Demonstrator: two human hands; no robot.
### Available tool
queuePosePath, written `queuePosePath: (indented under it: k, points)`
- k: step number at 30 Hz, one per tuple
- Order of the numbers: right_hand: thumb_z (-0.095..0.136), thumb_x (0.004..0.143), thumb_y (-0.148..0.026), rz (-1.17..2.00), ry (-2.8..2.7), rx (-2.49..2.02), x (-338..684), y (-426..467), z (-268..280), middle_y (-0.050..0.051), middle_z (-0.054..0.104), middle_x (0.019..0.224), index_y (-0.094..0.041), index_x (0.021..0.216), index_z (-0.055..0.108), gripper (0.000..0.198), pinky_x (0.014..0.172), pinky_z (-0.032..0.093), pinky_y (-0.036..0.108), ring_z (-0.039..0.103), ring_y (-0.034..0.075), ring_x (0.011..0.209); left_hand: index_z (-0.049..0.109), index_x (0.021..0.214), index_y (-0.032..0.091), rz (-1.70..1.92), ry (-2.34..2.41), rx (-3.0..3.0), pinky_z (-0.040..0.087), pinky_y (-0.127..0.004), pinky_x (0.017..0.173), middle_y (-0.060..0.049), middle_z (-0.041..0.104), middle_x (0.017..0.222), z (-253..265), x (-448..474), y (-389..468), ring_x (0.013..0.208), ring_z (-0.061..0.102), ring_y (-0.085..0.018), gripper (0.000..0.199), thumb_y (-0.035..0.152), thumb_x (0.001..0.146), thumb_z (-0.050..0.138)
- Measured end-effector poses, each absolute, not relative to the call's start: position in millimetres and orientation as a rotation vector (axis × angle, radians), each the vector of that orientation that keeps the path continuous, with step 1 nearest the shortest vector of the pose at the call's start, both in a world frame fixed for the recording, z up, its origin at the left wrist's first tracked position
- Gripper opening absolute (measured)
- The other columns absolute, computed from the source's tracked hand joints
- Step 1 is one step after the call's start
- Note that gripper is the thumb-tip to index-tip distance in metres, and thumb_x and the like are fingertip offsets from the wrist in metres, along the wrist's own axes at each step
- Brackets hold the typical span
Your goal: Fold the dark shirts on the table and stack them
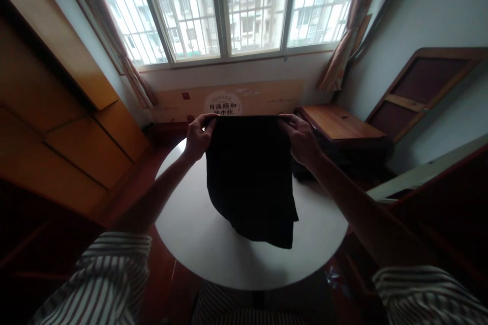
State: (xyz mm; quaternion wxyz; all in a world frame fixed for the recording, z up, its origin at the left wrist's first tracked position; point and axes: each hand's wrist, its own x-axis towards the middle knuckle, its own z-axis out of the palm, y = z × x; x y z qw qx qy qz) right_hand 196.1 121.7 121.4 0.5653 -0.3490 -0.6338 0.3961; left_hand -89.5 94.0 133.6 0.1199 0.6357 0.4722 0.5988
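A black garment [249, 177] hangs over the round white table [183, 233], its straight top edge stretched level between my two hands. Too dark to show details, it has an uneven lower edge with a small step at the right. My left hand [199, 137] pinches its upper left corner, thumb toward me. At the upper right corner, my right hand [300, 138] grips the cloth the same way. Both arms reach forward in rolled striped sleeves. Whether the lower edge touches the tabletop, I cannot tell.
Behind the table, a printed banner [168, 99] runs below the barred windows [194, 10]. A low wooden cabinet [339, 122] stands at the back right, near a leaning wooden frame [427, 76]. Yellow-brown cupboards [84, 142] line the left side. Clear plastic [337, 282] lies below the table's right edge.
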Motion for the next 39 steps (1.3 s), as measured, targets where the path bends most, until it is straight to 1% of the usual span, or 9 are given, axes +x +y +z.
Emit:
queuePosePath:
  k: [5, 10, 14, 17, 23, 28, 33, 36, 39]
  points:
    - [0.053, 0.093, -0.032, 0.903, -1.535, -1.532, 180.2, 170.8, 62.6, 0.018, 0.069, 0.107, -0.010, 0.123, 0.055, 0.038, 0.084, 0.055, 0.041, 0.067, 0.028, 0.100, 0.064, 0.098, 0.010, 1.159, 1.606, 1.197, 0.053, -0.030, 0.070, -0.013, 0.069, 0.087, 63.5, -93.1, 143.2, 0.082, 0.066, -0.021, 0.051, 0.059, 0.084, 0.067]
    - [0.069, 0.078, -0.024, 0.766, -1.712, -1.538, 191.3, 138.2, 10.3, 0.024, 0.060, 0.129, -0.009, 0.122, 0.058, 0.048, 0.109, 0.038, 0.045, 0.052, 0.035, 0.128, 0.065, 0.084, 0.009, 0.890, 1.598, 1.099, 0.049, -0.028, 0.066, -0.011, 0.067, 0.081, 18.8, -99.4, 110.3, 0.077, 0.064, -0.020, 0.062, 0.066, 0.065, 0.078]
    - [0.061, 0.085, -0.035, 0.476, -1.986, -1.346, 202.2, 85.2, -11.5, 0.020, 0.062, 0.118, -0.011, 0.119, 0.061, 0.041, 0.102, 0.045, 0.042, 0.060, 0.031, 0.113, 0.067, 0.078, 0.010, 0.720, 1.507, 1.211, 0.039, -0.022, 0.055, -0.003, 0.061, 0.066, 6.8, -101.6, 66.8, 0.061, 0.055, -0.012, 0.064, 0.071, 0.060, 0.078]
    - [0.057, 0.090, -0.042, 0.621, -2.055, -1.323, 203.2, 53.4, -12.6, 0.013, 0.066, 0.098, -0.013, 0.119, 0.062, 0.041, 0.084, 0.053, 0.038, 0.065, 0.024, 0.086, 0.064, 0.069, 0.010, 0.592, 1.471, 1.230, 0.036, -0.023, 0.050, -0.001, 0.056, 0.058, 5.7, -91.5, 34.3, 0.054, 0.051, -0.011, 0.064, 0.074, 0.066, 0.072]
    - [0.059, 0.088, -0.059, 0.818, -2.201, -1.246, 197.5, 31.2, -0.8, 0.011, 0.060, 0.107, -0.021, 0.147, 0.045, 0.072, 0.086, 0.052, 0.038, 0.062, 0.022, 0.089, 0.051, 0.127, 0.016, 0.870, 1.310, 0.975, 0.054, -0.028, 0.064, -0.011, 0.070, 0.103, 12.9, -56.5, -4.9, 0.083, 0.069, -0.021, 0.073, 0.047, 0.070, 0.084]
    - [0.070, 0.076, -0.067, 0.829, -2.389, -1.156, 201.7, 18.9, 4.0, 0.012, 0.052, 0.126, -0.029, 0.148, 0.047, 0.085, 0.103, 0.046, 0.043, 0.056, 0.028, 0.117, 0.058, 0.107, 0.014, 0.988, 1.241, 0.679, 0.051, -0.020, 0.056, -0.004, 0.068, 0.086, 10.5, -51.1, -20.4, 0.070, 0.065, -0.013, 0.045, 0.033, 0.073, 0.081]
    - [0.066, 0.084, -0.059, 0.740, -2.378, -1.046, 214.3, 16.7, 3.8, 0.014, 0.062, 0.119, -0.020, 0.119, 0.071, 0.053, 0.098, 0.048, 0.042, 0.062, 0.027, 0.107, 0.061, 0.098, 0.017, 0.655, 1.429, 0.950, 0.035, -0.019, 0.045, 0.003, 0.057, 0.060, -2.8, -80.5, -55.9, 0.048, 0.051, -0.010, 0.043, 0.056, 0.081, 0.068]
    - [0.055, 0.095, -0.048, 0.775, -2.111, -1.154, 213.5, 42.5, 12.1, 0.010, 0.070, 0.092, -0.016, 0.096, 0.075, 0.038, 0.080, 0.053, 0.033, 0.066, 0.021, 0.081, 0.064, 0.097, 0.017, 0.565, 1.793, 1.569, 0.041, -0.025, 0.054, -0.002, 0.063, 0.067, 8.9, -89.7, -67.8, 0.057, 0.058, -0.016, 0.037, 0.053, 0.088, 0.060]
    - [0.058, 0.095, -0.043, 0.752, -1.829, -1.366, 201.3, 80.1, 24.0, 0.007, 0.070, 0.099, -0.014, 0.102, 0.071, 0.032, 0.079, 0.055, 0.033, 0.066, 0.021, 0.088, 0.066, 0.097, 0.018, 0.665, 1.885, 2.145, 0.046, -0.029, 0.068, -0.007, 0.067, 0.083, 33.6, -72.7, -59.0, 0.072, 0.063, -0.017, 0.029, 0.041, 0.098, 0.048]
